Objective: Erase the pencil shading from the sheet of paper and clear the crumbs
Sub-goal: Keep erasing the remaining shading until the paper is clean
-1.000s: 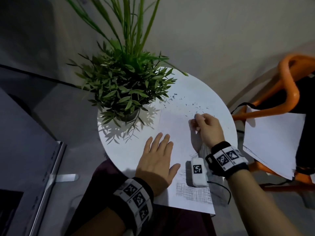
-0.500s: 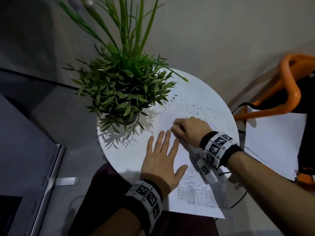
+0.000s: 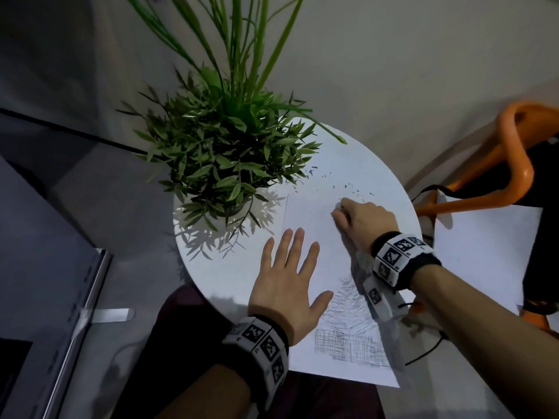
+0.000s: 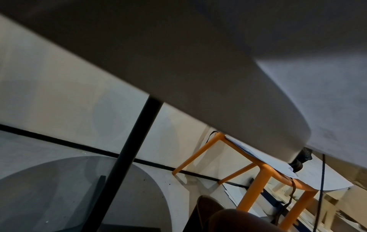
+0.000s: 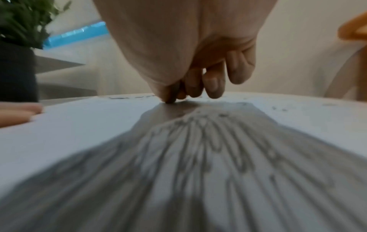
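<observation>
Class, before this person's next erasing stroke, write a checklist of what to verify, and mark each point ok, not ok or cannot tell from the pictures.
1. White sheet of paper pinned: flat left hand presses on it. Ok.
2. Eraser gripped: right hand has curled fingertips on the sheet; the eraser itself is hidden. Cannot tell.
3. Grey pencil shading gone: near part remains. Not ok.
4. Dark eraser crumbs cleared: scattered on the round white table. Not ok.
5. Green potted plant clear of the stroke: beside the sheet, apart from both hands. Ok.
</observation>
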A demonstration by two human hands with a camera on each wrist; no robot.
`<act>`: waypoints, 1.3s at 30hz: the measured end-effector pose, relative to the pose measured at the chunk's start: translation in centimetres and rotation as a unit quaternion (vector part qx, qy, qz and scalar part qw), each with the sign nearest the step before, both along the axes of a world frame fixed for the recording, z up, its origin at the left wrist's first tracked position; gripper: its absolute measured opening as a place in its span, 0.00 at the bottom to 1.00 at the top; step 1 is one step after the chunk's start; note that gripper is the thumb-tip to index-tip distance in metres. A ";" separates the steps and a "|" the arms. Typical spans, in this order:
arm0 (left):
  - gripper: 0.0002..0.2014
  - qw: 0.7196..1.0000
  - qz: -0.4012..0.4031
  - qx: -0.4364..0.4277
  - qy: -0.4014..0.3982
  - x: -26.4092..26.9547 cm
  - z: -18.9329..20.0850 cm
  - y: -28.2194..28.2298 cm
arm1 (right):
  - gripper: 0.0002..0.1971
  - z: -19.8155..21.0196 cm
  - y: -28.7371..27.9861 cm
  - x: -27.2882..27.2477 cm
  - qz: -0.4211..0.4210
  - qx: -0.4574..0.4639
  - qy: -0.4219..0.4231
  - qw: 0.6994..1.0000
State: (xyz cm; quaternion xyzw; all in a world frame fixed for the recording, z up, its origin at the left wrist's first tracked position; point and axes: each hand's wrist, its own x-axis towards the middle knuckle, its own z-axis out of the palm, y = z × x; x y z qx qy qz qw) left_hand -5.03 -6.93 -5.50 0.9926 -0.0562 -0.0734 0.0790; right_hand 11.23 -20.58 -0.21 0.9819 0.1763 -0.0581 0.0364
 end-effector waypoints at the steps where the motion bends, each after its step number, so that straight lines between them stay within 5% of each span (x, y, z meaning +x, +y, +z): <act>1: 0.40 1.000 0.001 -0.001 -0.002 -0.1 0.0 0.0 | 0.12 0.3 -0.7 0.7 -0.033 -0.007 -0.003 0.999; 3: 0.40 1.000 0.003 -0.010 -0.006 -0.1 0.2 0.0 | 0.14 0.3 -1.0 1.1 -0.056 0.010 0.007 0.998; 8: 0.40 1.000 0.006 -0.013 -0.014 0.1 -0.1 0.0 | 0.15 -0.3 1.0 -2.1 0.083 0.040 0.046 0.995; 13: 0.40 1.000 0.005 -0.012 -0.005 0.1 0.1 0.0 | 0.13 0.3 -2.1 1.7 -0.051 -0.013 0.005 0.999; 19: 0.40 1.000 0.003 -0.013 -0.003 0.2 0.3 -0.1 | 0.13 -0.5 -1.1 -1.2 0.062 -0.001 0.042 0.997; 24: 0.40 1.000 0.001 -0.022 -0.001 -0.1 0.3 0.0 | 0.14 1.0 -3.8 2.6 -0.065 -0.064 0.023 0.996; 29: 0.40 1.000 0.003 -0.029 -0.008 0.1 0.4 0.1 | 0.15 0.8 -0.1 -1.1 0.069 0.051 0.076 0.993; 33: 0.40 1.000 0.000 -0.022 0.000 0.0 0.4 0.0 | 0.15 -0.1 2.2 -2.1 0.138 0.007 0.065 0.988; 39: 0.40 1.000 0.002 -0.030 -0.005 -0.1 0.4 0.1 | 0.15 0.9 1.3 1.7 0.079 -0.068 0.021 0.994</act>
